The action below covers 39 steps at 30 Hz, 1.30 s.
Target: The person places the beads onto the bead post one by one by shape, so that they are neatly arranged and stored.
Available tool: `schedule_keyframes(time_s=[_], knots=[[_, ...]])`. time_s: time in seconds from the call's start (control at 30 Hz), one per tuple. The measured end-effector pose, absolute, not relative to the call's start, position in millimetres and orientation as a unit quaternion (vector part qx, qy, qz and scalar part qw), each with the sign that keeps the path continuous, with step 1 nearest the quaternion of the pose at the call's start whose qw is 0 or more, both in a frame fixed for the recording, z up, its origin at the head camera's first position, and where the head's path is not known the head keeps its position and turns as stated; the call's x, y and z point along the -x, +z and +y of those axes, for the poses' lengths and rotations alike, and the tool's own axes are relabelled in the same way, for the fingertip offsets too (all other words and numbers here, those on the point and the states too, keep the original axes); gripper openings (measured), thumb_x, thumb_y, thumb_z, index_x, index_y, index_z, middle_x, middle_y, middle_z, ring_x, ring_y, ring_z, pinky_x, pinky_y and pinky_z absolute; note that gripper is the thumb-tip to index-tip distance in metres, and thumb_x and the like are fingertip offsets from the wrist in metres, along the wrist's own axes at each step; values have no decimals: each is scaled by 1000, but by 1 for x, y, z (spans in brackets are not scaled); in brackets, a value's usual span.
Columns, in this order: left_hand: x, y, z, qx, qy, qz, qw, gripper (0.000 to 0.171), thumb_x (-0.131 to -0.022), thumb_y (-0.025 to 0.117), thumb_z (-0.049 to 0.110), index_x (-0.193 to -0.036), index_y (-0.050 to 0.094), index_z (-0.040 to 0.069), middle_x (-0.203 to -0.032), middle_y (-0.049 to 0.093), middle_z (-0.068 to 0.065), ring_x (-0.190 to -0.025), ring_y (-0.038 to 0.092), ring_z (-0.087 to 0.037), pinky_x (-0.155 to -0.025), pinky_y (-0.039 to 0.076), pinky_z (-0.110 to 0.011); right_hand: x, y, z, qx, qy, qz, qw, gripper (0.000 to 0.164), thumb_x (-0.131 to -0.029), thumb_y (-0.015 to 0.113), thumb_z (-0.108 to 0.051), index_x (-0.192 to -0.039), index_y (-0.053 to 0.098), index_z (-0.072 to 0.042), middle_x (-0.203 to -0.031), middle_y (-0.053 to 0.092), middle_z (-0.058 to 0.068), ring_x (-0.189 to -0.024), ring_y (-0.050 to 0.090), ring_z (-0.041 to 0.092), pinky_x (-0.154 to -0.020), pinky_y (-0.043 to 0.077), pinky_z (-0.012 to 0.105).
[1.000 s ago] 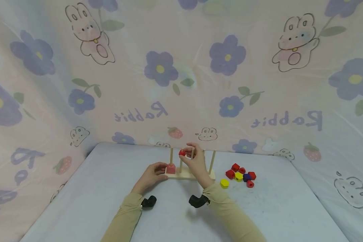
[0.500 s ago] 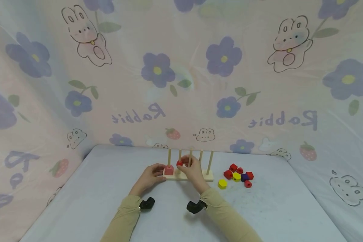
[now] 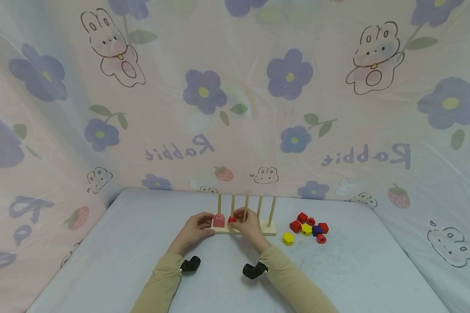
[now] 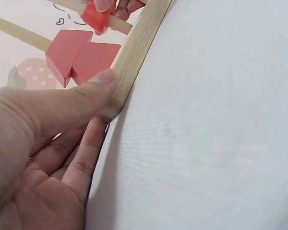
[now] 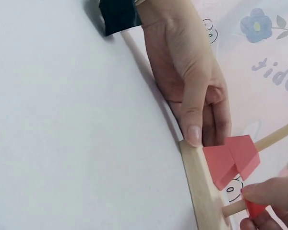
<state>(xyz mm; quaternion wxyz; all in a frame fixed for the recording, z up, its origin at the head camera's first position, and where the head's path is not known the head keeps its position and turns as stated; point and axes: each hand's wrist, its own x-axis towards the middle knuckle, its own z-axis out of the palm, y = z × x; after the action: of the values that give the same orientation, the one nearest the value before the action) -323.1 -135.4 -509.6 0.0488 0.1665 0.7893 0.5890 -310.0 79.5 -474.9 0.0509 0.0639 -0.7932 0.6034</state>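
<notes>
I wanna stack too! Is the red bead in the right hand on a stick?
On, not fully down: the stick shows above and below the red bead.

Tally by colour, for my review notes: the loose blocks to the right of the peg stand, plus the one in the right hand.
Loose red blocks: 5
Red block in the right hand: 1
Loose yellow blocks: 2
Loose dark purple-blue block: 1
Total: 9
</notes>
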Motion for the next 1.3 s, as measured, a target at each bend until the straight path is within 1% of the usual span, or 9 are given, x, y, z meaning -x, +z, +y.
schedule_keyframes(time_s=[0.1,0.3,0.4,0.47,0.7,0.8,0.93,1.03,1.3], knots=[[321,-507,-135,-162,583,794,53,49,-81,74,0,-126,55,2,-121,58,-14,-111,58,-28,-92,50,-31,309,-476,79,-63,603,-794,48,33,-72,77,7,-100,60,4,-94,64,13,-85,61,24,-73,52,26],[319,-504,-134,-162,589,790,51,50,-80,73,-4,-126,55,-1,-120,58,-17,-110,58,-31,-91,51,-35,304,-468,80,-86,603,-792,44,32,-74,71,13,-103,58,10,-98,63,21,-91,61,36,-77,53,33],[321,-507,-135,-165,595,785,46,49,-79,73,-5,-125,55,-2,-120,58,-17,-110,58,-31,-92,51,-34,310,-477,81,-93,592,-799,48,34,-73,71,13,-104,58,8,-98,63,18,-92,61,32,-80,54,34],[321,-508,-135,-165,592,787,45,49,-79,74,-4,-124,56,-1,-120,58,-16,-109,58,-30,-92,50,-33,309,-477,82,-95,588,-802,52,34,-73,72,13,-104,58,9,-98,63,19,-94,61,33,-84,53,39],[320,-509,-135,-170,579,796,46,49,-81,74,0,-126,55,0,-120,59,-15,-109,59,-30,-92,51,-34,298,-464,86,-109,627,-771,28,42,-77,66,17,-116,51,17,-106,60,33,-104,56,48,-91,46,56],[320,-508,-134,-171,579,796,44,49,-81,74,0,-126,55,0,-120,59,-16,-110,59,-30,-92,50,-34,295,-464,89,-133,603,-785,41,46,-79,66,13,-121,48,17,-108,60,32,-102,57,47,-88,49,53],[319,-507,-133,-175,585,791,43,50,-80,74,-2,-126,55,-2,-120,58,-18,-110,58,-31,-93,50,-35,294,-473,98,-152,562,-811,59,51,-78,68,10,-125,48,13,-113,60,28,-107,57,41,-91,48,48],[319,-507,-133,-177,585,790,39,49,-80,74,-3,-125,55,-3,-120,57,-19,-110,58,-32,-93,50,-37,291,-475,107,-153,550,-820,52,56,-77,70,10,-128,47,11,-121,58,27,-115,54,40,-99,43,49],[319,-506,-134,-168,580,796,47,49,-80,75,0,-125,56,0,-119,59,-16,-109,59,-29,-92,51,-34,272,-471,133,-158,546,-822,36,63,-79,72,7,-135,45,4,-123,57,26,-114,54,40,-100,42,51]])
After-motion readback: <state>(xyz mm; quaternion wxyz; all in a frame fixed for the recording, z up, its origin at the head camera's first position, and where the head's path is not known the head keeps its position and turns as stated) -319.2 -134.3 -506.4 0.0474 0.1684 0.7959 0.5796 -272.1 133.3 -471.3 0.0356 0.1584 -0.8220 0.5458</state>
